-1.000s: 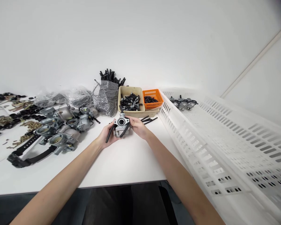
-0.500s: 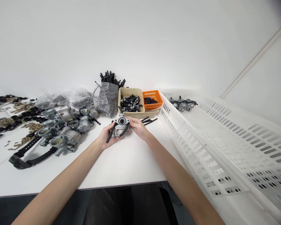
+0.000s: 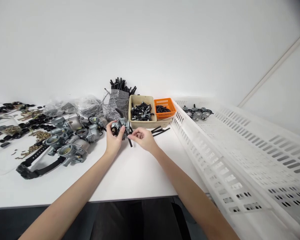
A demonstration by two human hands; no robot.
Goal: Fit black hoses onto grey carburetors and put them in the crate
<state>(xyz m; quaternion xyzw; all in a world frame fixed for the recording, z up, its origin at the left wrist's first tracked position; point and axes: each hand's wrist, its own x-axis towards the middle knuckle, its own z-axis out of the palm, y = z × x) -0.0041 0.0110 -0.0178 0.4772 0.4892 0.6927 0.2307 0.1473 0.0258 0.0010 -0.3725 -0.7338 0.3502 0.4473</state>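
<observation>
A small metal carburetor [image 3: 122, 123] is held above the table in my left hand [image 3: 113, 138], whose thumb lies across its near side and whose fingers wrap round the left. One black rubber hose [image 3: 119, 112] sticks up from its top. Another black hose [image 3: 130, 142] hangs down from its lower right. My right hand [image 3: 144, 138] is closed in a pinch, with thumb and fingertips on this hanging hose. Several loose black hoses [image 3: 161, 131] lie on the table just beyond my right hand.
Several carburetors [image 3: 66, 150] and a black strap [image 3: 46, 170] lie left, before brass fittings [image 3: 41, 135]. Behind stand a bubble-wrap bag [image 3: 117, 104] of hoses, a cream bin [image 3: 130, 116] and an orange basket [image 3: 165, 115]. A white perforated crate [image 3: 202, 150] on the right holds carburetors [image 3: 198, 112].
My left hand has turned the carburetor so its round opening no longer faces me. My right hand has moved off its body to the hanging hose. The view has shifted slightly.
</observation>
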